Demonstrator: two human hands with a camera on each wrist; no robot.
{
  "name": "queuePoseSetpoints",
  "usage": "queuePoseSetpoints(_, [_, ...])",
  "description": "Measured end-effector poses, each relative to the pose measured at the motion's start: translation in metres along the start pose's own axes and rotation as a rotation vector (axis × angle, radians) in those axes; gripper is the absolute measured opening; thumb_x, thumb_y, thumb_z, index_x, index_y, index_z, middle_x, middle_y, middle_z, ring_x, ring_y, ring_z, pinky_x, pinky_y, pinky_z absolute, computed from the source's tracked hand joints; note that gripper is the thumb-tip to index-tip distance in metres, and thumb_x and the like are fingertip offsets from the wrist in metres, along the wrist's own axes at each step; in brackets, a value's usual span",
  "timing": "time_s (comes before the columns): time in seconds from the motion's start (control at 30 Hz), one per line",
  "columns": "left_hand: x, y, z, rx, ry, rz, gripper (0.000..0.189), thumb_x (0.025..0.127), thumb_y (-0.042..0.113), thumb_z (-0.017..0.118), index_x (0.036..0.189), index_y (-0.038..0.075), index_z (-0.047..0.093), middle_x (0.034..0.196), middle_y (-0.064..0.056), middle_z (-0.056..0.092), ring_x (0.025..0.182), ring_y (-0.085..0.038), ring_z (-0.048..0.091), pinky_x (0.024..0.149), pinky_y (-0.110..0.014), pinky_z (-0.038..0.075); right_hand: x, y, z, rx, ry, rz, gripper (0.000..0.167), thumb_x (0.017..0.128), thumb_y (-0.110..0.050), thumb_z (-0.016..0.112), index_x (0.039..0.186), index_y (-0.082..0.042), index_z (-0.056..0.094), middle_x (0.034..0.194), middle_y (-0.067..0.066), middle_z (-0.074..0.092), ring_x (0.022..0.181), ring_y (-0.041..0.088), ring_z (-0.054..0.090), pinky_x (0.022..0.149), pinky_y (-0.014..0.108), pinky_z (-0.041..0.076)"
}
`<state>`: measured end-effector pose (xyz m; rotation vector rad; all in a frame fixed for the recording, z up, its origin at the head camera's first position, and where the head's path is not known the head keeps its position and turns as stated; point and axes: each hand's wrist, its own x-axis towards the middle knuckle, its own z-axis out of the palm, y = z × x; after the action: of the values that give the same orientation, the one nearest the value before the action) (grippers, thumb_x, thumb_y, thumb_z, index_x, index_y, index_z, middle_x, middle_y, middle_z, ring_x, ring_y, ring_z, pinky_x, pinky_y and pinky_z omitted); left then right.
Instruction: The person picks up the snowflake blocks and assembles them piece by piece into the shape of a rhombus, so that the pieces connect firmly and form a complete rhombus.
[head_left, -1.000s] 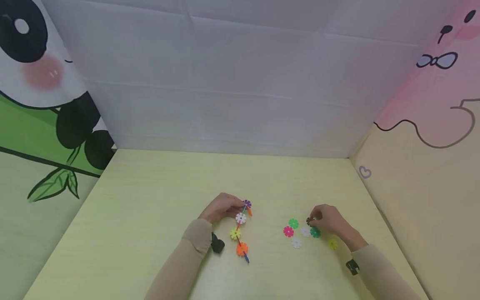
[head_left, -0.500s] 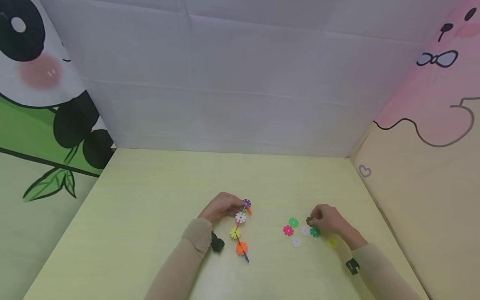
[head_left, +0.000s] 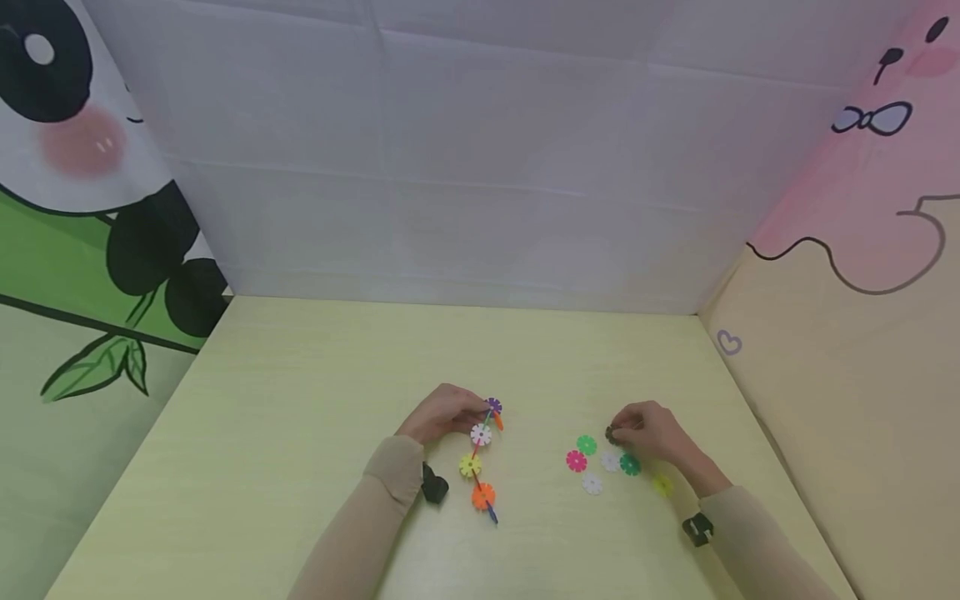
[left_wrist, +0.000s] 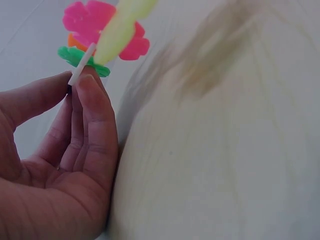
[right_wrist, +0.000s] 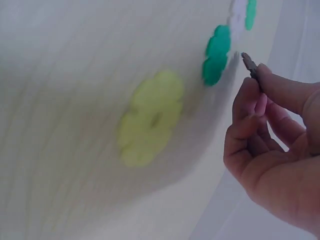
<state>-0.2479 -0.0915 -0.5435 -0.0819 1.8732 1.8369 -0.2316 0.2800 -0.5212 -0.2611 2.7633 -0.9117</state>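
At the middle of the table (head_left: 337, 375), my left hand (head_left: 447, 414) pinches the far end of a chain of interlocking plastic flower discs (head_left: 470, 465). Purple, white, yellow and orange discs face up in it, joined by others seen edge-on. In the left wrist view, thumb and fingertips hold close to a white disc edge (left_wrist: 82, 65), beneath a pink disc (left_wrist: 90, 22). On the right, my right hand (head_left: 651, 429) pinches a dark brown flower disc (head_left: 610, 434) between thumb and index finger. The right wrist view shows this disc (right_wrist: 248, 64) nearly edge-on, raised at the fingertips.
Loose discs lie flat near the right hand: light green (head_left: 587, 445), pink (head_left: 576, 461), dark green (head_left: 630, 464), yellow (head_left: 662, 485), a front white disc (head_left: 592, 483) and another white one (head_left: 610, 461). A white backdrop (head_left: 465, 167) and printed side panels (head_left: 840, 400) border the table.
My right hand has moved slightly left and away from me with the dark brown disc, which now appears more edge-on. The left hand and the chain have stayed in place.
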Motion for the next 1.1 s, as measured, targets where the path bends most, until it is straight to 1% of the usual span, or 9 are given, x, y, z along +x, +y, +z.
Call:
queuePoseSetpoints(0.1, [0.000,0.000,-0.001,-0.003,-0.001,0.001,0.019,0.081,0.014,0.074,0.093,-0.001,0.071,0.084,-0.012,0.067,0.069,-0.019,0.063,0.068,-0.033,0.053,0.002,-0.011,0.004,0.063,0.029,-0.055,0.008,0.086,-0.014,0.072,0.092,-0.010,0.072,0.084,-0.001,0.064,0.077,0.016,0.059,0.070,0.033,0.049])
queuePoseSetpoints(0.2, [-0.001,0.000,-0.001,-0.006,0.002,0.004,0.019,0.081,0.014,0.074,0.093,-0.001,0.071,0.084,-0.011,0.067,0.068,-0.018,0.062,0.068,-0.032,0.053,0.004,-0.024,0.013,0.171,0.030,-0.098,0.009,0.086,-0.015,0.073,0.093,-0.010,0.072,0.084,0.000,0.065,0.077,0.016,0.062,0.071,0.032,0.051])
queuePoseSetpoints(0.37, [-0.001,0.000,0.000,-0.003,0.006,0.009,0.019,0.082,0.014,0.073,0.093,-0.001,0.071,0.084,-0.011,0.067,0.068,-0.018,0.063,0.069,-0.032,0.053,0.003,-0.051,0.030,0.312,-0.034,-0.148,0.016,0.085,-0.019,0.074,0.096,-0.008,0.072,0.089,0.002,0.067,0.079,0.018,0.065,0.072,0.035,0.053])
queuePoseSetpoints(0.43, [-0.001,-0.001,0.000,-0.003,0.007,0.009,0.019,0.082,0.014,0.073,0.094,-0.001,0.071,0.083,-0.011,0.067,0.069,-0.018,0.063,0.069,-0.032,0.053,0.003,-0.058,0.037,0.336,-0.056,-0.168,0.019,0.085,-0.020,0.074,0.098,-0.006,0.071,0.092,0.004,0.068,0.080,0.019,0.066,0.072,0.037,0.054])
queuePoseSetpoints(0.57, [-0.002,-0.001,-0.001,0.000,0.006,0.007,0.019,0.083,0.013,0.072,0.094,-0.002,0.071,0.084,-0.011,0.067,0.069,-0.018,0.064,0.068,-0.032,0.054,0.004,-0.068,0.048,0.395,-0.081,-0.168,0.020,0.085,-0.016,0.074,0.099,-0.002,0.070,0.094,0.008,0.069,0.082,0.023,0.066,0.071,0.040,0.054])
queuePoseSetpoints(0.73, [-0.002,0.001,-0.002,0.005,0.005,-0.005,0.020,0.083,0.015,0.073,0.096,-0.002,0.071,0.086,-0.012,0.068,0.071,-0.019,0.064,0.068,-0.033,0.054,0.006,-0.079,0.059,0.406,-0.098,-0.147,0.017,0.085,-0.014,0.073,0.099,-0.004,0.070,0.094,0.005,0.069,0.083,0.020,0.066,0.070,0.035,0.054])
queuePoseSetpoints(0.87, [-0.002,0.002,-0.002,-0.002,0.001,-0.008,0.022,0.084,0.015,0.072,0.097,-0.002,0.070,0.088,-0.012,0.068,0.072,-0.019,0.064,0.068,-0.033,0.054,0.009,-0.086,0.069,0.398,-0.127,-0.133,0.017,0.086,-0.018,0.073,0.098,-0.008,0.070,0.092,0.002,0.068,0.083,0.017,0.065,0.070,0.033,0.054])
queuePoseSetpoints(1.0, [-0.002,0.002,-0.002,-0.024,-0.004,-0.004,0.021,0.084,0.014,0.072,0.096,-0.003,0.069,0.086,-0.012,0.067,0.071,-0.019,0.064,0.069,-0.033,0.054,0.012,-0.092,0.079,0.399,-0.156,-0.142,0.019,0.086,-0.021,0.073,0.099,-0.009,0.070,0.091,0.001,0.068,0.082,0.017,0.064,0.069,0.032,0.053])
queuePoseSetpoints(1.1, [-0.002,0.001,-0.002,-0.038,-0.004,-0.001,0.020,0.084,0.013,0.072,0.095,-0.004,0.069,0.085,-0.013,0.067,0.071,-0.019,0.063,0.069,-0.034,0.054,0.013,-0.099,0.085,0.402,-0.163,-0.154,0.019,0.085,-0.021,0.074,0.099,-0.009,0.070,0.088,0.001,0.068,0.081,0.018,0.063,0.068,0.032,0.053])
